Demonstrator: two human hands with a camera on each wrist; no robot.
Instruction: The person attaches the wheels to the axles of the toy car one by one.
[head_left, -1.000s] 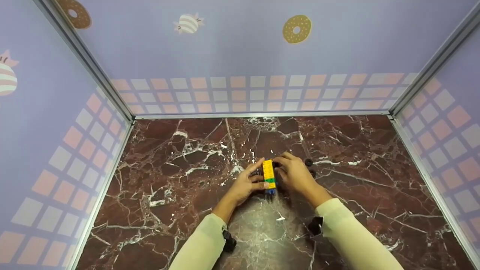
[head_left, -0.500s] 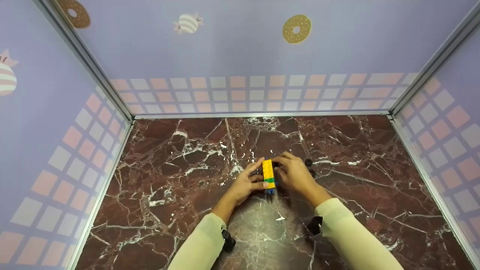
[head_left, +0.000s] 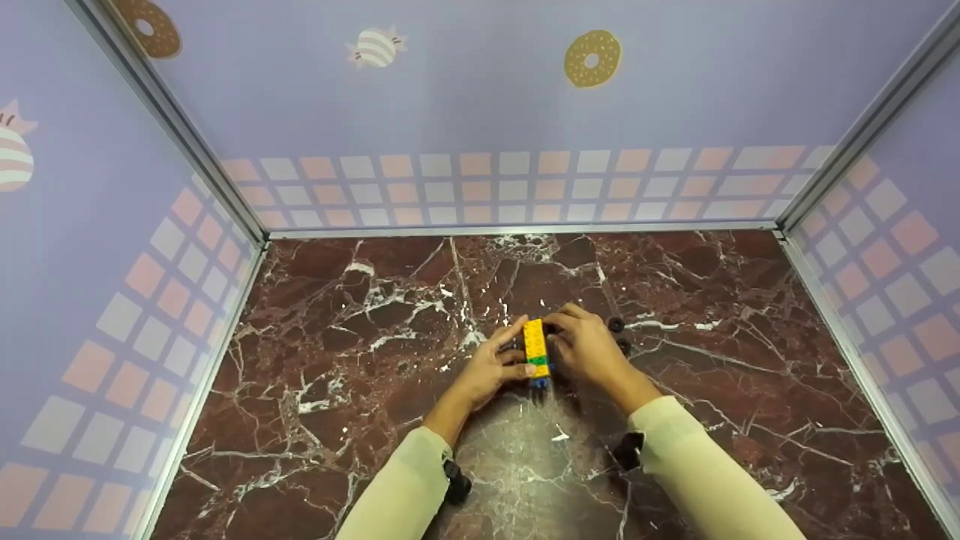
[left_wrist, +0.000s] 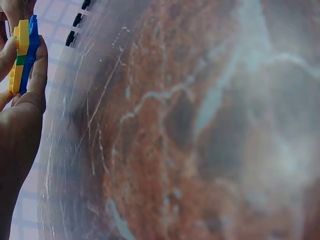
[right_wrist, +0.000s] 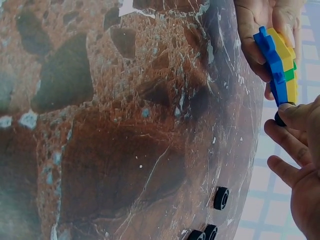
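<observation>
A yellow, green and blue block toy (head_left: 535, 341) sits between the hands, gripped by the left hand (head_left: 487, 371), while the right hand (head_left: 592, 349) pinches a black wheel (right_wrist: 279, 119) at its far end. Three loose wheels (right_wrist: 221, 198) lie on the marbled table (head_left: 300, 360) beyond the right hand, which stands between them and the toy.

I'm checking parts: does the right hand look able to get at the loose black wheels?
Probably yes: the loose black wheels are beside the right hand with nothing visible between, but it likely must first release the black round piece it pinches at the block toy.
</observation>
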